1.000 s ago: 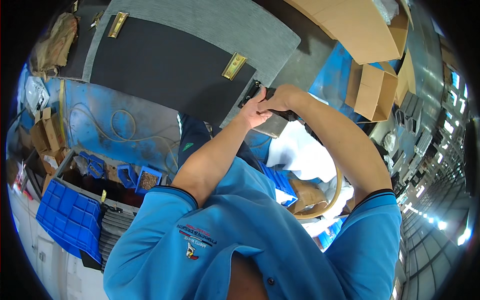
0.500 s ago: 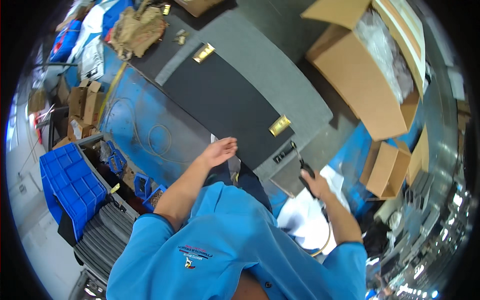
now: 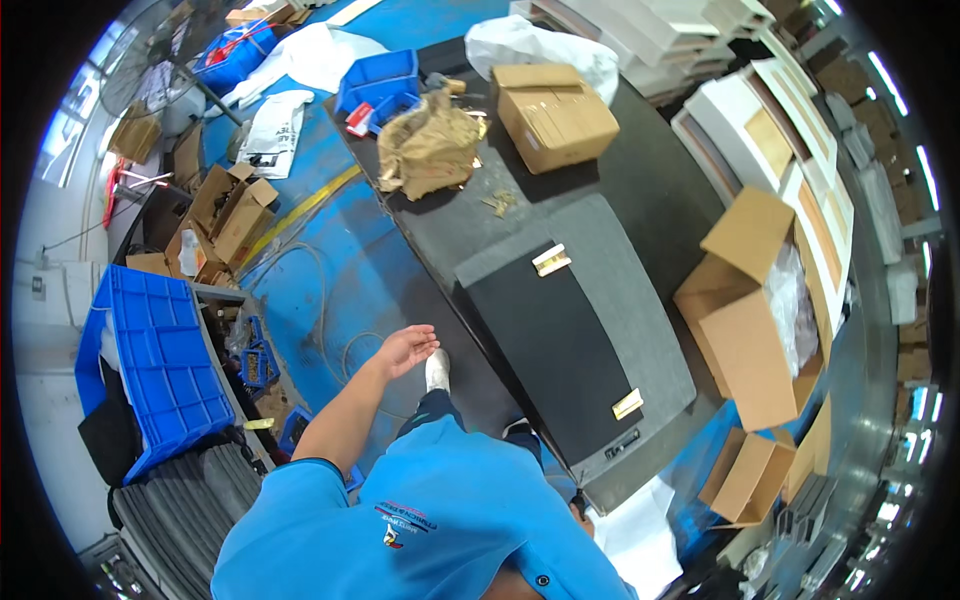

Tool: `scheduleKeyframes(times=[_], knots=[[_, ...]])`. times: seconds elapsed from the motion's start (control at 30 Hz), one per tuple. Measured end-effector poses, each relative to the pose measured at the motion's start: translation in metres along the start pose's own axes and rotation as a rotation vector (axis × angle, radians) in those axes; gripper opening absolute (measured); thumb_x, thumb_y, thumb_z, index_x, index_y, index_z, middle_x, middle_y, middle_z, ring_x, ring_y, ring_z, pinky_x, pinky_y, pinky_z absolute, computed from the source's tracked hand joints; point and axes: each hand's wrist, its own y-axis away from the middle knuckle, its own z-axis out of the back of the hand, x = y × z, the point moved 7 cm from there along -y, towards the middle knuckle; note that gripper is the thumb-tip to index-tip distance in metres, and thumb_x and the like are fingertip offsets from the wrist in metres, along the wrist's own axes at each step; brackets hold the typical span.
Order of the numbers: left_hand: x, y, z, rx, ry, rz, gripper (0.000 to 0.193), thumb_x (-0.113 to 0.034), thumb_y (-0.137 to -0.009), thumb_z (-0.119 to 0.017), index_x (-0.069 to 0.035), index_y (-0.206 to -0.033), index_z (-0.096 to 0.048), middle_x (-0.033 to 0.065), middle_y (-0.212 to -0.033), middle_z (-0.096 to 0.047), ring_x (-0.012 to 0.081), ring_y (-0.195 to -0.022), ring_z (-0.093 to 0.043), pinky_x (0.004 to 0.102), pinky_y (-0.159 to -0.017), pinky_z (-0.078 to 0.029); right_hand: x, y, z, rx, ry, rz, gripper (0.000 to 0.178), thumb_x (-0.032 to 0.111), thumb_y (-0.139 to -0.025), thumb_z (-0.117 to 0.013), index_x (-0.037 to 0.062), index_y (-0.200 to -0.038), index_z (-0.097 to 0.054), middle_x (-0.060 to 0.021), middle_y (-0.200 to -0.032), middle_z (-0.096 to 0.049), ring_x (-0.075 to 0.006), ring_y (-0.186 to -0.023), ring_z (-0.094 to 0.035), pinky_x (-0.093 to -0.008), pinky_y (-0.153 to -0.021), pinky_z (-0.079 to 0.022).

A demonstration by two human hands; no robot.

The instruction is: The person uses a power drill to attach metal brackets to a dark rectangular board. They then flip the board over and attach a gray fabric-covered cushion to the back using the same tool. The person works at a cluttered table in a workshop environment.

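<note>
My left hand (image 3: 408, 350) is held out over the floor, left of the dark table (image 3: 440, 245). It holds nothing, and its fingers are stretched out. My right hand (image 3: 582, 518) is low by the table's near corner, mostly hidden by my shirt. The dark end of a black hand tool (image 3: 578, 499) shows just above it. On a grey mat (image 3: 655, 345) on the table lies a flat black panel (image 3: 545, 345). A gold-coloured metal fitting (image 3: 550, 260) lies at its far end and a second gold-coloured fitting (image 3: 627, 404) at its near end. A small black part (image 3: 622, 445) sits beside the near one.
Crumpled brown paper (image 3: 430, 145) and a closed cardboard box (image 3: 555, 118) stand at the table's far end. An open carton (image 3: 745, 330) with clear plastic is on the right. Blue crates (image 3: 165, 350) are at left. A hose (image 3: 322, 290) lies on the blue floor.
My view has shifted, showing more of the table's far end. My right hand with the black tool has drawn back from the panel's near end toward my body. My left hand has moved away from the panel.
</note>
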Motion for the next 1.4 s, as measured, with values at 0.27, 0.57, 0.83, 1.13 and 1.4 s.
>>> scheduleKeyframes(times=[0.27,0.57,0.83,1.13,1.4], knots=[[-0.110,-0.035,0.022,-0.149,-0.082,-0.053,0.018,-0.012,-0.097,-0.059,-0.006,-0.114,-0.057,0.0074,-0.095,-0.065,0.0198,-0.088,-0.066,0.0320,-0.076,-0.057,0.057,-0.002,-0.080,0.017,-0.125,0.026,0.066,0.062,-0.084,-0.064,-0.0038,-0.092,-0.070,-0.0163,-0.076,-0.069,-0.0256,-0.075,-0.066,-0.0395,-0.071,-0.050],[-0.283,-0.107,0.058,-0.145,0.090,-0.174,0.010,-0.015,-0.098,-0.052,-0.008,-0.097,-0.059,0.0059,-0.081,-0.064,0.0179,-0.075,-0.066,0.0293,-0.064,-0.056,0.176,-0.037,-0.091,-0.119,-0.020,0.084,0.061,0.054,-0.087,-0.065,-0.0059,-0.095,-0.068,-0.0188,-0.084,-0.068,-0.0273,-0.081,-0.065,-0.0391,-0.075,-0.049],[-0.617,-0.168,-0.026,-0.272,0.219,-0.542,0.023,-0.025,-0.104,-0.045,-0.003,-0.107,-0.053,0.0141,-0.101,-0.064,0.0270,-0.088,-0.065,0.0366,-0.072,-0.058,0.335,0.063,-0.101,-0.130,-0.310,0.028,0.059,0.049,-0.087,-0.067,-0.0074,-0.103,-0.066,-0.0184,-0.095,-0.070,-0.0244,-0.084,-0.063,-0.0379,-0.079,-0.048],[-0.539,0.026,-0.298,0.699,-0.124,-0.284,0.021,-0.028,-0.099,-0.055,-0.007,-0.103,-0.057,0.0060,-0.093,-0.062,0.0163,-0.084,-0.061,0.0315,-0.077,-0.050,0.473,0.188,-0.137,-0.120,-0.280,0.053,0.045,0.039,-0.088,-0.069,0.0007,-0.111,-0.065,-0.0166,-0.096,-0.071,-0.0259,-0.086,-0.068,-0.0378,-0.077,-0.052],[-0.405,0.300,-0.389,1.672,-0.619,-0.186,0.023,-0.024,-0.099,-0.049,-0.005,-0.086,-0.052,0.0124,-0.075,-0.054,0.0261,-0.073,-0.056,0.0355,-0.069,-0.044,0.547,0.179,-0.155,-0.166,-0.256,0.088,0.063,0.057,-0.080,-0.069,0.0040,-0.113,-0.063,-0.0183,-0.087,-0.069,-0.0340,-0.083,-0.068,-0.0410,-0.075,-0.051]])
